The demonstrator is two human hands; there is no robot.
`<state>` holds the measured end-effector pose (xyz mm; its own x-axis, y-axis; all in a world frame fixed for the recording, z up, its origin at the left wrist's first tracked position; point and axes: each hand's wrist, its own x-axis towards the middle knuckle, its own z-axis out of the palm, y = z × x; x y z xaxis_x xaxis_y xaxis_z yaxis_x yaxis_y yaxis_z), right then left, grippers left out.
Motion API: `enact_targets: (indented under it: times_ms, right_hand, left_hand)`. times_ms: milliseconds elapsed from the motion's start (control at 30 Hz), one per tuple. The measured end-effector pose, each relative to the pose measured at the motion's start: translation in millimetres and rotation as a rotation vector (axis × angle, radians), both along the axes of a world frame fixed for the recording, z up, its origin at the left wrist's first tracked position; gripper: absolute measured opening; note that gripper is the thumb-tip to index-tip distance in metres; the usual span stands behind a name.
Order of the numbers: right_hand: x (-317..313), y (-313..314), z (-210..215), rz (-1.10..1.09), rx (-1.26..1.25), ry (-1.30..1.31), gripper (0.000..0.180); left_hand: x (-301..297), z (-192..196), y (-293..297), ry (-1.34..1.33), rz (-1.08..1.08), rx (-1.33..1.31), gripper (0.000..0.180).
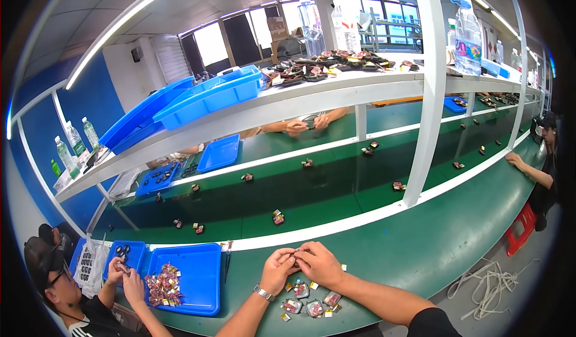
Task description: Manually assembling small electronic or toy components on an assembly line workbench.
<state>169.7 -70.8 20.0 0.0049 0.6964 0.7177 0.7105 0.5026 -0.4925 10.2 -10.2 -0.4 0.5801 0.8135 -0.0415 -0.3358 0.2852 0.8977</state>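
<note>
My left hand (277, 272), with a metal watch at its wrist, meets my right hand (320, 265) above the green bench. Both are closed, fingertips pressed together around a small dark piece that they mostly hide; its kind cannot be made out. Just below them lie several small electronic units (314, 308), greyish with reddish parts and small yellow-and-white tabs. Another such unit (301, 290) rests right beneath my fingers, close to my left wrist.
Left of me stands a blue tray (207, 277) holding a heap of similar reddish units (164, 286). Tweezers (227, 264) lie beside it. A co-worker (57, 277) handles a small part there. Beyond a white rail, a green conveyor (336, 187) carries scattered units. A white post (426, 97) rises ahead.
</note>
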Motion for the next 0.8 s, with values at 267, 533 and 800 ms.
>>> enact_targets:
  times_ms: [267, 533, 800]
  right_hand:
    - [-2, 2, -7, 0.05, -0.274, 0.399, 0.012]
    - [-2, -1, -5, 0.026, -0.157, 0.253, 0.01]
    - [-1, 0, -3, 0.017, -0.142, 0.328, 0.01]
  left_hand:
    - [7, -4, -4, 0.174, 0.13, 0.096, 0.019]
    - [2, -5, 0, 0.158, 0.039, 0.098, 0.025]
    - [-1, -4, 3, 0.075, -0.063, 0.089, 0.031]
